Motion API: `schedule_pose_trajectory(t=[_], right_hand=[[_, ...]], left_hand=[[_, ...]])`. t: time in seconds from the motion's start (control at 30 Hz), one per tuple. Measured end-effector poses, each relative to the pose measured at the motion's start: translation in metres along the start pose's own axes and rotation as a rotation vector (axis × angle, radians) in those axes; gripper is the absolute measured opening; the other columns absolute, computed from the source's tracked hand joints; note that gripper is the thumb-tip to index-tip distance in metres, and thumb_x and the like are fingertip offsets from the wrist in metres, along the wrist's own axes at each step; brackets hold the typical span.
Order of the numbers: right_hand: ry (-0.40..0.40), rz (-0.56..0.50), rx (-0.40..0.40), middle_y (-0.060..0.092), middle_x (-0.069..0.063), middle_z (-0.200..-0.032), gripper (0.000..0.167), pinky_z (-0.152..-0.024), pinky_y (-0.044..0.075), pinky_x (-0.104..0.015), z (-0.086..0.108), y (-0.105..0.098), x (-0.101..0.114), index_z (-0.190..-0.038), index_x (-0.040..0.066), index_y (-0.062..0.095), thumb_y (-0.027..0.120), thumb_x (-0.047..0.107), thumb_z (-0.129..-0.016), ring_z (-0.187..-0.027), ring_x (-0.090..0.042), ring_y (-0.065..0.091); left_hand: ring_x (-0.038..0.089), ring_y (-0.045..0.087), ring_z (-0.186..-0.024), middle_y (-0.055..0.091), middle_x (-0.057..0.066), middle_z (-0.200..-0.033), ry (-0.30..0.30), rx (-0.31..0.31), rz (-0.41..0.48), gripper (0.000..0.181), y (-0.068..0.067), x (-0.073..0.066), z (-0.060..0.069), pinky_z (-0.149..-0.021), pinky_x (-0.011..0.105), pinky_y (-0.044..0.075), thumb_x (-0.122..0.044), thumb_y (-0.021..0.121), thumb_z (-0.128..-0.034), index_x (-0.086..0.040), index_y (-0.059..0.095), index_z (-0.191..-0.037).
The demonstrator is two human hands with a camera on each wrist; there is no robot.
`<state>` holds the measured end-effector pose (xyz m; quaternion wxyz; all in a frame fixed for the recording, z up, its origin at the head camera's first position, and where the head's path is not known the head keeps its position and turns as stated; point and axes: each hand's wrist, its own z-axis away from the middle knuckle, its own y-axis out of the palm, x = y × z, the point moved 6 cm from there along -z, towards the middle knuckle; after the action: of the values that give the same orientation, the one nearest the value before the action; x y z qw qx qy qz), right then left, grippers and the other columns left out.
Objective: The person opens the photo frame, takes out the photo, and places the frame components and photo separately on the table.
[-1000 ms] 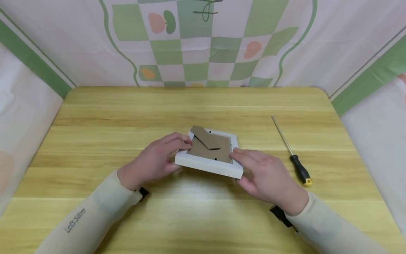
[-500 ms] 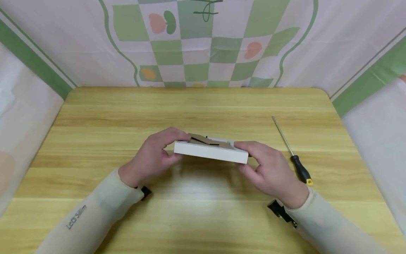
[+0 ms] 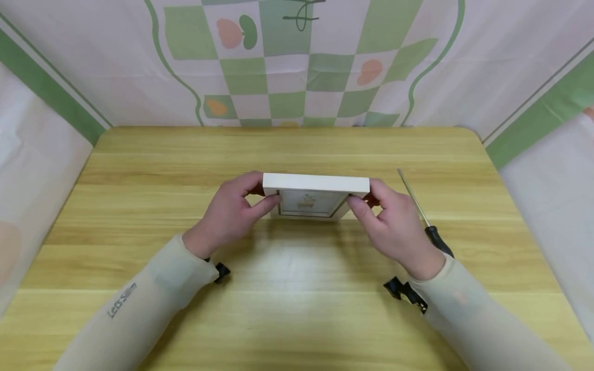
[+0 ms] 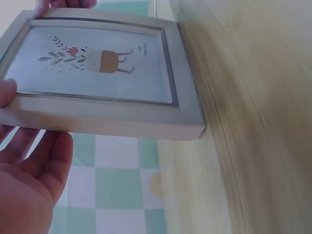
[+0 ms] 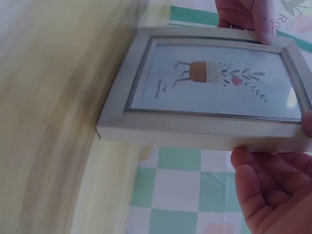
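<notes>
Both hands hold a white picture frame (image 3: pixel 315 182) near the middle of the table, its front facing the person. My left hand (image 3: pixel 229 212) grips the upper left side, thumb on the front and fingers behind. On the opposite side my right hand (image 3: pixel 394 222) does the same. Behind the glass is a picture of a potted plant (image 4: pixel 102 61) with a red flower; the right wrist view shows the same picture (image 5: pixel 199 71). The frame's lower edge is at or very near the tabletop. Its back is hidden.
A flat-tipped screwdriver (image 3: pixel 431 234) with a black handle lies right of the frame, its handle end hidden by the right arm. A checkered curtain (image 3: pixel 287 67) hangs behind the wooden table (image 3: pixel 297 309).
The picture frame has turned from back side up, with its brown backing and stand showing, to upright with its front toward the person. Both hands rose and moved away with it.
</notes>
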<state>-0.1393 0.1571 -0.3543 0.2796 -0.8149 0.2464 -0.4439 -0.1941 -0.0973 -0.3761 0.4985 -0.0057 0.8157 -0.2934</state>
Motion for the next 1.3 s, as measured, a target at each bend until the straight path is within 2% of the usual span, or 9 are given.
schedule_pose_trajectory(t=[0.1,0.23,0.37,0.47,0.57,0.8,0.93,1.17,1.3], right_hand=[[0.098,-0.001,0.051,0.070,0.000,-0.094,0.024,-0.061,0.047,-0.027,-0.004,0.003,-0.006,-0.119,0.004,0.063,0.062,0.016,-0.098,-0.079,-0.014,0.062],[0.235,0.036,0.182,0.068,-0.002,-0.094,0.020,-0.068,0.050,-0.037,-0.005,0.015,-0.018,-0.110,0.008,0.061,0.060,0.024,-0.100,-0.081,-0.017,0.062],[0.251,0.062,0.267,0.069,-0.004,-0.096,0.025,-0.071,0.053,-0.039,-0.006,0.027,-0.028,-0.119,0.007,0.059,0.061,0.024,-0.101,-0.083,-0.018,0.064],[0.241,0.063,0.281,0.070,-0.008,-0.102,0.036,-0.073,0.055,-0.041,-0.009,0.032,-0.032,-0.132,0.004,0.054,0.060,0.022,-0.101,-0.086,-0.021,0.066],[0.252,0.064,0.283,0.070,-0.010,-0.104,0.039,-0.074,0.055,-0.043,-0.011,0.033,-0.035,-0.134,0.004,0.053,0.058,0.024,-0.102,-0.088,-0.023,0.066],[0.352,0.045,0.330,0.056,-0.006,-0.079,0.026,-0.058,0.045,-0.038,-0.009,0.036,-0.041,-0.104,0.008,0.053,0.053,0.034,-0.104,-0.067,-0.022,0.050],[0.383,0.033,0.360,0.053,-0.007,-0.076,0.024,-0.056,0.044,-0.037,-0.007,0.039,-0.043,-0.102,0.008,0.053,0.054,0.031,-0.104,-0.064,-0.022,0.048],[0.471,0.034,0.419,0.066,-0.007,-0.092,0.042,-0.062,0.050,-0.036,-0.003,0.048,-0.052,-0.135,-0.001,0.050,0.053,0.027,-0.104,-0.072,-0.020,0.059],[0.501,0.025,0.465,0.068,-0.006,-0.088,0.042,-0.060,0.050,-0.036,0.000,0.057,-0.057,-0.137,-0.002,0.050,0.053,0.025,-0.104,-0.066,-0.019,0.060]], left_hand=[[0.009,0.064,-0.089,0.069,-0.009,-0.101,-0.029,0.004,0.031,0.020,0.001,0.002,-0.002,-0.074,0.038,0.050,-0.020,0.071,-0.0945,-0.014,0.067,-0.113],[0.012,0.064,-0.092,0.068,-0.007,-0.101,-0.085,0.024,0.048,0.021,0.003,0.008,-0.004,-0.078,0.038,0.051,-0.022,0.068,-0.0969,-0.015,0.065,-0.116],[0.012,0.063,-0.096,0.067,-0.006,-0.102,-0.177,0.081,0.018,0.020,0.008,0.021,-0.004,-0.084,0.037,0.051,-0.024,0.066,-0.0980,-0.017,0.063,-0.117],[0.014,0.061,-0.097,0.066,-0.005,-0.102,-0.238,0.126,-0.014,0.017,0.012,0.029,-0.004,-0.086,0.037,0.050,-0.026,0.065,-0.0987,-0.017,0.061,-0.113],[0.017,0.061,-0.097,0.066,-0.003,-0.103,-0.269,0.145,-0.031,0.017,0.014,0.033,-0.004,-0.086,0.039,0.049,-0.028,0.063,-0.0997,-0.016,0.060,-0.110],[0.021,0.056,-0.081,0.059,0.004,-0.089,-0.309,0.162,-0.040,0.019,0.015,0.036,-0.004,-0.068,0.037,0.048,-0.030,0.061,-0.1011,-0.012,0.057,-0.101],[0.022,0.050,-0.073,0.053,0.006,-0.081,-0.364,0.187,-0.049,0.021,0.018,0.040,-0.002,-0.060,0.035,0.042,-0.032,0.060,-0.1015,-0.012,0.056,-0.098],[0.025,0.059,-0.070,0.061,0.009,-0.082,-0.500,0.261,-0.013,0.022,0.027,0.053,-0.001,-0.058,0.036,0.048,-0.033,0.061,-0.1008,-0.011,0.059,-0.096],[0.023,0.064,-0.072,0.065,0.006,-0.087,-0.594,0.310,0.006,0.021,0.034,0.063,0.001,-0.062,0.036,0.051,-0.032,0.061,-0.1008,-0.012,0.062,-0.106]])
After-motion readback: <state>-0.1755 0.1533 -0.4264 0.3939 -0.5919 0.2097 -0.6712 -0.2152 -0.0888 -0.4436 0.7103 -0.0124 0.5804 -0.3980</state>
